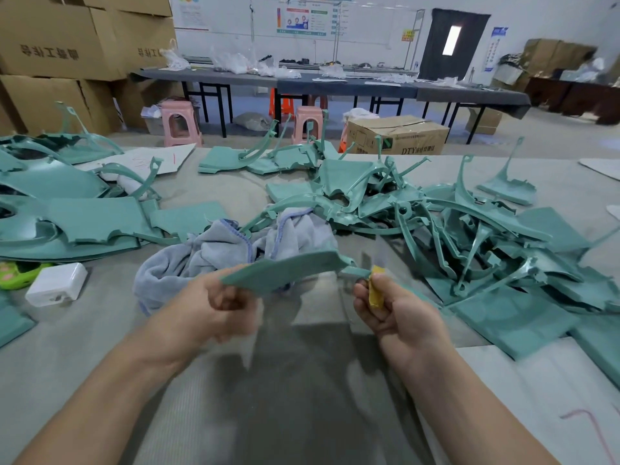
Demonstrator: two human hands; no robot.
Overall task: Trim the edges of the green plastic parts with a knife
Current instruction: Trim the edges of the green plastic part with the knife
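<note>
- Two bare forearms reach forward over a grey-covered table [100, 330], the hands raised just above it and facing each other.
- The left hand [228, 303] is curled, thumb on top, pinching the near left end of a flat green plastic part [285, 270]; the part runs up and to the right from that grip, tilted, its far end reaching toward the other hand.
- The right hand [392, 307] is closed in a fist round the yellow handle of a knife [375, 290], held upright; the blade above the handle is blurred, so its exact contact with the part cannot be told.
- A narrow tab at the right end of the green part lies just beside the top of the knife handle.
- Just behind the held part lies a crumpled grey cloth [214, 253] (blue stitching along its hem).
- To the right of the cloth sprawls a tangled heap of green parts [469, 236]; to its left, a flatter stack of green parts [84, 219].
- Left of the cloth, near the table edge, rests a white box [57, 283] touching a bright green object [13, 273].
</note>
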